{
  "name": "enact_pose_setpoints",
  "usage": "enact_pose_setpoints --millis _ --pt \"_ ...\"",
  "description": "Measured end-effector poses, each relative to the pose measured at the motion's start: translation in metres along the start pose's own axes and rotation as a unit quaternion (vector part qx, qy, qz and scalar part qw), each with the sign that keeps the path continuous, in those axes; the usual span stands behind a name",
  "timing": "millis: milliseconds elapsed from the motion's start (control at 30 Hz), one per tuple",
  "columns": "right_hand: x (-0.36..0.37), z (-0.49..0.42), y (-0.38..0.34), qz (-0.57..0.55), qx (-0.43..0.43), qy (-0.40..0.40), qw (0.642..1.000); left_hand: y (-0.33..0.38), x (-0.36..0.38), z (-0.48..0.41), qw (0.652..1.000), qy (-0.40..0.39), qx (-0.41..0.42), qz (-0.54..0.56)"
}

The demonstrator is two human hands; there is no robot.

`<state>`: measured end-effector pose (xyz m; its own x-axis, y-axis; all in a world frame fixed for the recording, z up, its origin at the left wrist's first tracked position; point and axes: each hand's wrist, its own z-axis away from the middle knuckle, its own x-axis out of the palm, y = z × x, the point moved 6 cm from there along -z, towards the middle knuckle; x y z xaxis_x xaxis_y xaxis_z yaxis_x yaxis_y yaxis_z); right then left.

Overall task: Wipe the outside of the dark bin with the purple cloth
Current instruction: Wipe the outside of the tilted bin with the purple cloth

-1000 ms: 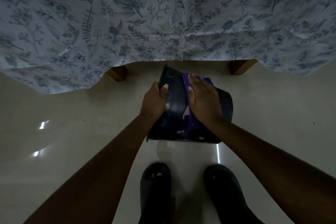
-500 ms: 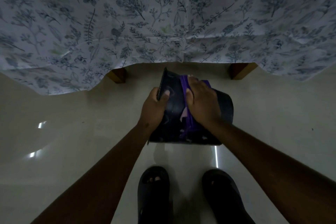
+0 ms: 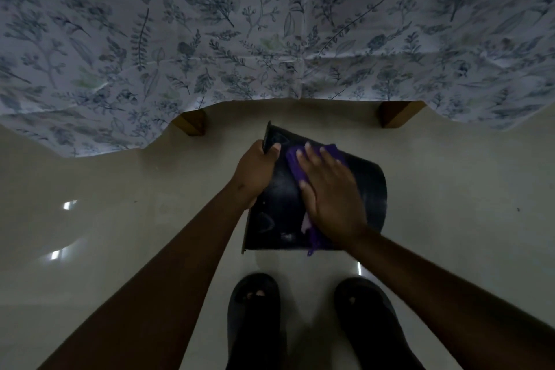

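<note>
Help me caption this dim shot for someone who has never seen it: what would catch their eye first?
At centre, the dark bin is held tipped on its side above the pale floor; the left hand grips its rim while the right hand presses the purple cloth flat against its wall. A leaf-printed fabric hangs across the whole top, and two dark sandals stand at the bottom edge.
</note>
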<state>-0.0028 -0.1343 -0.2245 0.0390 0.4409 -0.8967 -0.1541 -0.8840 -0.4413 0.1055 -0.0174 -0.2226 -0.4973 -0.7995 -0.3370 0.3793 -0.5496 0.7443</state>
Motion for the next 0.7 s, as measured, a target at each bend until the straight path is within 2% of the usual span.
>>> enact_pose_setpoints --millis 100,200,333,467,500,633,700 --pt "-0.010 -0.026 0.023 -0.038 0.097 0.039 0.994 0.005 -0.004 -0.004 0.998 0.055 -0.002 -0.015" --pt "-0.004 0.004 0.027 -0.032 0.118 0.045 0.991 0.004 -0.005 -0.005 0.997 0.073 -0.014 -0.022" --pt "0.020 0.049 -0.002 0.022 0.038 0.004 0.999 0.008 -0.005 -0.011 0.997 0.065 -0.018 -0.027" --pt "0.014 0.020 -0.012 0.046 -0.035 -0.015 0.998 0.005 -0.006 -0.007 0.997 0.062 -0.004 -0.052" --pt "0.009 0.007 -0.004 0.034 -0.023 -0.010 0.999 0.004 -0.006 -0.007 0.997 0.063 -0.001 -0.049" --pt "-0.009 -0.019 0.038 -0.014 0.116 0.047 0.992 0.007 -0.007 -0.006 0.996 0.066 0.004 -0.053" --pt "-0.005 -0.003 0.037 -0.014 0.114 0.042 0.992 0.008 -0.007 -0.007 0.997 0.058 0.001 -0.060"
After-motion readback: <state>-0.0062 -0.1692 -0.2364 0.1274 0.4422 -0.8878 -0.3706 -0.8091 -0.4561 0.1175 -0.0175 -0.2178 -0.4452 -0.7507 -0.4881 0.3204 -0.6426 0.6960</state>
